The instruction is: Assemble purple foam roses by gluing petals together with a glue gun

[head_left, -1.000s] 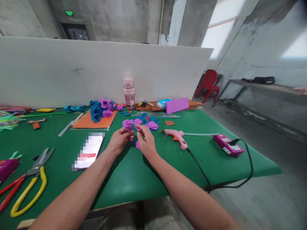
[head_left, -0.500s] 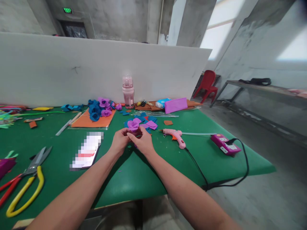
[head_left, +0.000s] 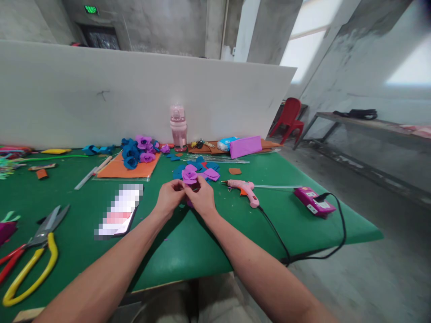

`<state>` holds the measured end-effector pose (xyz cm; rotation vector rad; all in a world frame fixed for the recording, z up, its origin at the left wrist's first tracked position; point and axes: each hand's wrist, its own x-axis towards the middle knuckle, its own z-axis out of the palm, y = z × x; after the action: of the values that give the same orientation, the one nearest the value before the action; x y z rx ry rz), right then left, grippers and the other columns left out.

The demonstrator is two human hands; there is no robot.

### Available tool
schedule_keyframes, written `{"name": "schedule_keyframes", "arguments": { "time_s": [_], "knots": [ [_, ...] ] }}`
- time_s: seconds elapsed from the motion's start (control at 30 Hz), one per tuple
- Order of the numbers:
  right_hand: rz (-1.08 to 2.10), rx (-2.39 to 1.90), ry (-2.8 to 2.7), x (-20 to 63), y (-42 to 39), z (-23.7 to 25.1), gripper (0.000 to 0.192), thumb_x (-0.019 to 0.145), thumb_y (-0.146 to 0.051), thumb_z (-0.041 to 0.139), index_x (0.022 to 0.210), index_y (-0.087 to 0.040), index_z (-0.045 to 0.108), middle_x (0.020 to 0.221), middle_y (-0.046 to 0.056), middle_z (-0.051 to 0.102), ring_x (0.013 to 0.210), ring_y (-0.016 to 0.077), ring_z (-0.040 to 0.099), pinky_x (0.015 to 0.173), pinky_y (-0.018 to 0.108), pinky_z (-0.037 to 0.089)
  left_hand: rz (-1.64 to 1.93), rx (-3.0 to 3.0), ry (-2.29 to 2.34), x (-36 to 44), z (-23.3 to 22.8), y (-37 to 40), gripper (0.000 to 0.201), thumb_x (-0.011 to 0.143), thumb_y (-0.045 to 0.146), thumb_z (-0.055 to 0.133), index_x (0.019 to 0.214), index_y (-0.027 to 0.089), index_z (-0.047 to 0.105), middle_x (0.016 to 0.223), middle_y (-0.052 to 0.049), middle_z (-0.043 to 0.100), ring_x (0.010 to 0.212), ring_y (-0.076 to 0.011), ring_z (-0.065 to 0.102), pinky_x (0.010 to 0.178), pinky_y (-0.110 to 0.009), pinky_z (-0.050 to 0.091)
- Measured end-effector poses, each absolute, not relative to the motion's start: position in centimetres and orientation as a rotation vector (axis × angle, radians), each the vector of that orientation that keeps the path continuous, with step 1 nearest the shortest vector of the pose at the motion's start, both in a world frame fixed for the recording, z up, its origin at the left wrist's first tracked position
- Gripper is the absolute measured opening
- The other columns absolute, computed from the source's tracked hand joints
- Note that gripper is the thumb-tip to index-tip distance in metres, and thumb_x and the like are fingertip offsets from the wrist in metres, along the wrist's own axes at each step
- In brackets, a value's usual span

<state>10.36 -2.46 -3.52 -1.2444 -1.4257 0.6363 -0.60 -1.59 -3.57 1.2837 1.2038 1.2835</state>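
Both hands now meet over the green table (head_left: 188, 251), just in front of the person. The left hand (head_left: 171, 197) and the right hand (head_left: 202, 197) touch each other at the fingertips, and between them they pinch a small purple paper flower (head_left: 189, 175), which stands up a little above the fingers. One second ago the hands were apart: the left one held the flower alone and the right one reached toward the loose petals. Since then the right hand has come in and closed on the same flower, so I judge that a new purple piece is being pressed or wrapped around the bud, and the flower is one layer further along. The fingers of both hands are together, clamped on the paper; how exactly each finger lies I cannot tell, because the picture is small there. Just behind the hands lies a heap of cut blue and purple petals (head_left: 208, 172). To the right of them, near but not touching, rests the pink glue gun (head_left: 245, 190), its black cord (head_left: 303, 251) running off the table edge to a purple power strip (head_left: 314, 202). To the left lies a phone (head_left: 118, 210), and far left the yellow-handled scissors (head_left: 32, 258). Further back, finished blue and purple flowers (head_left: 138, 152) sit on an orange sheet (head_left: 129, 169), beside a pink bottle (head_left: 178, 126).
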Motion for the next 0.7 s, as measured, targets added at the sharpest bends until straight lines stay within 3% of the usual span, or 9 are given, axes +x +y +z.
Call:
{"name": "schedule_keyframes", "arguments": {
  "time_s": [0.3,0.7],
  "knots": [
    [0.730,-1.177,-1.432,11.0,-2.3,-3.3,0.014,0.073,-0.030,0.058,0.081,-0.020,0.061,0.072,-0.001,0.065,0.061,0.0137,0.057,0.060,0.024,0.045,1.228,1.211,1.091,-0.7,-2.9,-1.6,0.014,0.055,0.019,0.070,0.064,0.014,0.061,0.051,0.001,0.058,0.045,-0.0095,0.051,0.047,-0.021,0.041],
    [0.813,-1.064,-1.367,12.2,-1.0,-4.4,0.020,0.077,-0.036,0.054,0.081,-0.018,0.063,0.075,0.002,0.067,0.069,0.0146,0.060,0.066,0.026,0.047,1.122,1.062,1.036,-1.3,-2.3,-1.7,0.032,0.048,0.026,0.079,0.066,0.014,0.055,0.056,0.002,0.056,0.046,-0.0090,0.054,0.047,-0.021,0.041]
  ]
}}
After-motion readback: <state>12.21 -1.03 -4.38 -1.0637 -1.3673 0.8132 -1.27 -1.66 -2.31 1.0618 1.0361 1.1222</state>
